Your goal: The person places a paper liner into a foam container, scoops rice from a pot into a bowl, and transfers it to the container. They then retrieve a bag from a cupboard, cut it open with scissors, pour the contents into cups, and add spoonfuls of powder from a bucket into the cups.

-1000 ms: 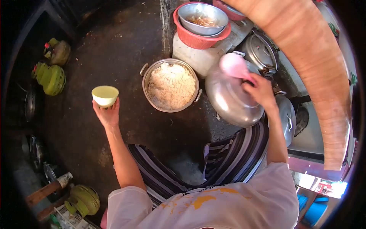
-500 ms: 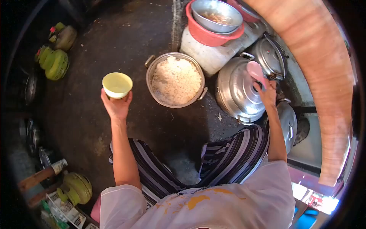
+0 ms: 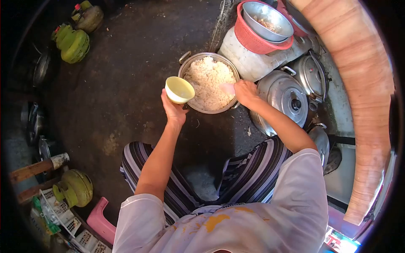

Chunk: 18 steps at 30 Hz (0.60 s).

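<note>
My left hand (image 3: 174, 111) is closed around a small yellow bowl (image 3: 179, 90), tilted a little and held by the near left rim of a metal pot (image 3: 184, 63). The bowl's visible inside shows no food. White rice (image 3: 206, 80) fills the pot. My right hand (image 3: 248, 92) grips a pink rice paddle (image 3: 228, 88), whose blade meets the rice at the pot's right side. The fingers hide the paddle's handle. Just right of that hand stands a large lidded metal pot (image 3: 276, 90).
A red basket (image 3: 249, 39) with a metal bowl (image 3: 249, 9) in it sits on a whitish container (image 3: 238, 57). Another lidded pot (image 3: 307, 69) stands at right. Green gas cylinders (image 3: 75, 46) and a pink stool (image 3: 101, 219) are on the left.
My right hand has brought the paddle left from the large pot's lid to the rice. My left hand has moved the yellow bowl right, up to the rice pot. The view has shifted slightly.
</note>
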Tool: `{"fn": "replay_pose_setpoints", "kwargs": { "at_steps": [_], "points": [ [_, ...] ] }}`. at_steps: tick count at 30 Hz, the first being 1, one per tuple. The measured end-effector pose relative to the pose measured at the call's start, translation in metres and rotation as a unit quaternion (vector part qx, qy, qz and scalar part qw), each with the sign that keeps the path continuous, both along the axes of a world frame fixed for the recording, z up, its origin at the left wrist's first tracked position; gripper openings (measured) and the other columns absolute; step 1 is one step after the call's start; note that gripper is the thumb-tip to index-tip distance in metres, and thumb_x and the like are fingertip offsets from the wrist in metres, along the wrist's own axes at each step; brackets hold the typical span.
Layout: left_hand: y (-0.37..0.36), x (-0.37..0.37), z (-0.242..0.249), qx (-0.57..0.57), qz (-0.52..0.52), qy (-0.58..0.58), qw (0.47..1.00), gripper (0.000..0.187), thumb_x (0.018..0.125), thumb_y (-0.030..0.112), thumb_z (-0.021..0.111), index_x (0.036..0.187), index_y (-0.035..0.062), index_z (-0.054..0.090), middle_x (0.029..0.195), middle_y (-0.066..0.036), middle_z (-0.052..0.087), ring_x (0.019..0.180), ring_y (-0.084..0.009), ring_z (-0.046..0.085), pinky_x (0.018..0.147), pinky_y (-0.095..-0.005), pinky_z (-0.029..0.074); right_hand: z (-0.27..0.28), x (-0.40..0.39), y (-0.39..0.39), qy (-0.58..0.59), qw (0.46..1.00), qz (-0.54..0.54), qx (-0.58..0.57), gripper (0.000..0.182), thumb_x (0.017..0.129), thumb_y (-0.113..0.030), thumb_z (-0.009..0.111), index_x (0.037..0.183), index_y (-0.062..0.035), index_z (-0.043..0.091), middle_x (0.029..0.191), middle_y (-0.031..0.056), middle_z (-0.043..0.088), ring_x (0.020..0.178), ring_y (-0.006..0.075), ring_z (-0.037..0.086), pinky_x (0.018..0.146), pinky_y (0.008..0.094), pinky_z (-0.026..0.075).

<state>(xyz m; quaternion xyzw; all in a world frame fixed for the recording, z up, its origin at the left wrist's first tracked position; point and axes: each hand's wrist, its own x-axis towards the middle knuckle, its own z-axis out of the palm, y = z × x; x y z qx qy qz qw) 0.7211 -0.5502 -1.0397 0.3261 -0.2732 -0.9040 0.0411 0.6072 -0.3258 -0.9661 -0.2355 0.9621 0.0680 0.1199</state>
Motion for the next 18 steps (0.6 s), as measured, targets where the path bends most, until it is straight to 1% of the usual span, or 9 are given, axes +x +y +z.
{"fn": "replay_pose_setpoints", "kwargs": {
  "at_steps": [2, 5, 6, 7, 8, 11, 14, 17, 18],
  "points": [
    [0.009, 0.002, -0.003, -0.002, 0.011, -0.006, 1.000, 0.089, 0.077, 0.075, 0.036, 0.143, 0.0150, 0.029, 0.149, -0.015, 0.024, 0.136, -0.0389, 0.022, 0.102, -0.0687, -0.007, -0.001, 0.005, -0.003, -0.021, 1.000, -0.005, -0.005, 0.018, 0.078, -0.010, 0.055, 0.081, 0.0029, 0.068, 0.087, 0.0240, 0.066, 0.085, 0.0369, 0.066, 0.074, 0.0451, 0.052],
    [0.013, 0.004, -0.009, -0.001, 0.013, -0.004, 1.000, 0.086, 0.079, 0.072, 0.038, 0.142, 0.0151, 0.032, 0.149, -0.015, 0.024, 0.137, -0.0376, 0.018, 0.104, -0.0672, -0.002, 0.018, 0.008, -0.012, -0.088, 0.996, 0.000, 0.033, 0.034, 0.088, -0.030, 0.052, 0.093, 0.0004, 0.068, 0.088, 0.0200, 0.067, 0.085, 0.0347, 0.065, 0.074, 0.0424, 0.051],
    [0.016, 0.003, -0.010, -0.005, 0.015, -0.005, 1.000, 0.085, 0.079, 0.072, 0.038, 0.142, 0.0150, 0.032, 0.148, -0.015, 0.024, 0.137, -0.0372, 0.018, 0.104, -0.0668, -0.001, 0.022, 0.007, -0.017, -0.111, 0.993, -0.013, 0.034, 0.033, 0.086, -0.029, 0.054, 0.095, -0.0008, 0.068, 0.088, 0.0194, 0.067, 0.085, 0.0340, 0.065, 0.074, 0.0421, 0.050],
    [0.016, 0.004, -0.012, -0.002, 0.015, 0.000, 1.000, 0.084, 0.078, 0.070, 0.044, 0.140, 0.0153, 0.032, 0.147, -0.014, 0.028, 0.136, -0.0379, 0.021, 0.103, -0.0661, 0.001, 0.025, 0.009, -0.022, -0.135, 0.990, -0.027, 0.034, 0.032, 0.085, -0.029, 0.055, 0.096, -0.0020, 0.069, 0.088, 0.0187, 0.067, 0.086, 0.0333, 0.065, 0.074, 0.0418, 0.050],
    [0.016, 0.005, -0.011, -0.005, 0.012, -0.001, 1.000, 0.083, 0.078, 0.070, 0.044, 0.140, 0.0157, 0.033, 0.146, -0.014, 0.029, 0.136, -0.0376, 0.022, 0.103, -0.0659, 0.002, 0.025, 0.011, -0.025, -0.158, 0.986, -0.041, 0.033, 0.031, 0.084, -0.029, 0.057, 0.097, -0.0031, 0.069, 0.088, 0.0180, 0.067, 0.086, 0.0326, 0.065, 0.073, 0.0415, 0.050],
    [0.017, 0.005, -0.007, -0.017, 0.005, -0.003, 1.000, 0.082, 0.078, 0.070, 0.044, 0.139, 0.0168, 0.034, 0.145, -0.013, 0.032, 0.134, -0.0367, 0.025, 0.103, -0.0653, 0.003, -0.001, 0.012, -0.022, -0.191, 0.981, -0.011, 0.019, 0.027, 0.080, -0.026, 0.062, 0.096, -0.0052, 0.069, 0.092, 0.0172, 0.067, 0.087, 0.0322, 0.065, 0.075, 0.0408, 0.051],
    [0.019, 0.006, -0.004, -0.014, 0.001, -0.010, 1.000, 0.080, 0.078, 0.070, 0.044, 0.138, 0.0175, 0.035, 0.144, -0.012, 0.034, 0.133, -0.0363, 0.027, 0.103, -0.0648, 0.005, -0.028, 0.011, -0.025, -0.192, 0.981, -0.014, 0.014, 0.027, 0.075, -0.022, 0.066, 0.095, -0.0037, 0.068, 0.096, 0.0184, 0.066, 0.090, 0.0323, 0.065, 0.076, 0.0407, 0.052],
    [0.020, 0.007, -0.006, -0.006, 0.000, -0.007, 1.000, 0.080, 0.078, 0.070, 0.044, 0.138, 0.0171, 0.035, 0.143, -0.012, 0.034, 0.133, -0.0361, 0.027, 0.103, -0.0645, 0.005, -0.045, 0.011, -0.033, -0.184, 0.982, -0.001, 0.032, 0.026, 0.074, -0.021, 0.066, 0.093, -0.0035, 0.068, 0.096, 0.0197, 0.066, 0.091, 0.0327, 0.064, 0.078, 0.0407, 0.052],
    [0.020, 0.007, -0.004, -0.006, 0.004, -0.005, 1.000, 0.081, 0.078, 0.070, 0.044, 0.139, 0.0168, 0.035, 0.143, -0.012, 0.034, 0.133, -0.0361, 0.026, 0.104, -0.0642, 0.005, -0.056, 0.010, -0.031, -0.189, 0.982, 0.003, 0.016, 0.026, 0.073, -0.020, 0.065, 0.093, -0.0033, 0.068, 0.096, 0.0203, 0.066, 0.091, 0.0328, 0.064, 0.078, 0.0406, 0.052]
  ]
}}
